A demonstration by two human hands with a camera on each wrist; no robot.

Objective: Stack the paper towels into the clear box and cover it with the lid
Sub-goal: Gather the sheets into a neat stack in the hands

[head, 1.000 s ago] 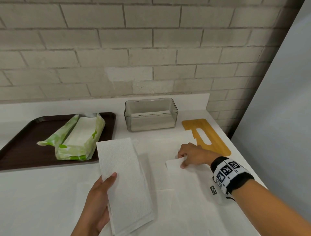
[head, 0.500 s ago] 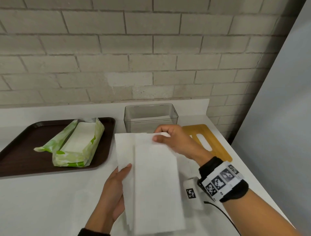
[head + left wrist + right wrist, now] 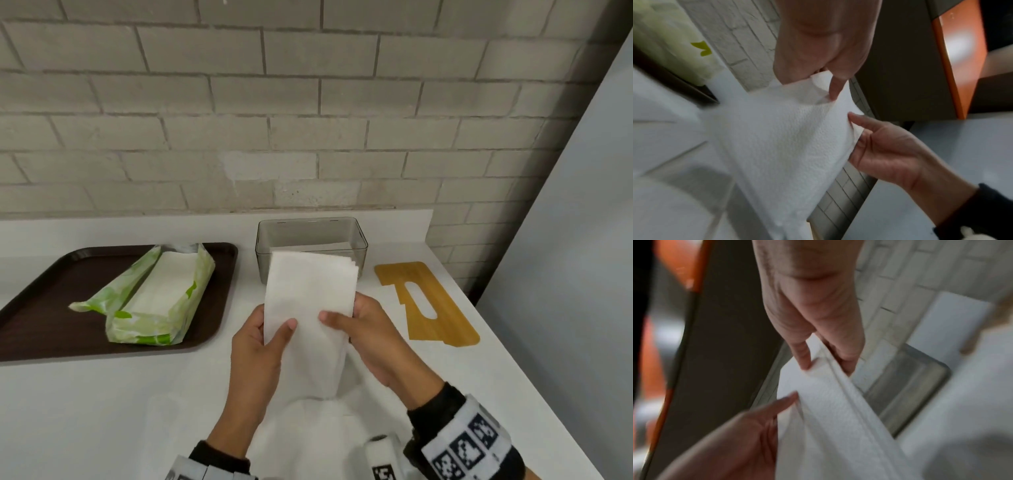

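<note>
Holding the towels (image 3: 310,301) with both hands, I have them lifted above the bench (image 3: 102,411). In the head view my left hand (image 3: 257,346) pinches the left edge, thumb on top, and my right hand (image 3: 370,339) pinches the right edge in the same way. The long axis of the towels points away from me, toward the box (image 3: 311,236), which stands straight ahead, just behind their far end. The long side of the box runs left to right, so I judge the towels must turn before they go in. Some paper already lies in the box. The lid (image 3: 428,305) lies to the right, nearer to my right hand. A tray (image 3: 41,298) with a green pack (image 3: 157,298) is on the left.

From the left wrist, my fingers (image 3: 835,87) curl onto the towels from above, and the right hand (image 3: 885,149) holds the other edge.

From the right wrist, my fingers (image 3: 803,353) pinch the stack edge; the box (image 3: 906,386) is just behind it.
</note>
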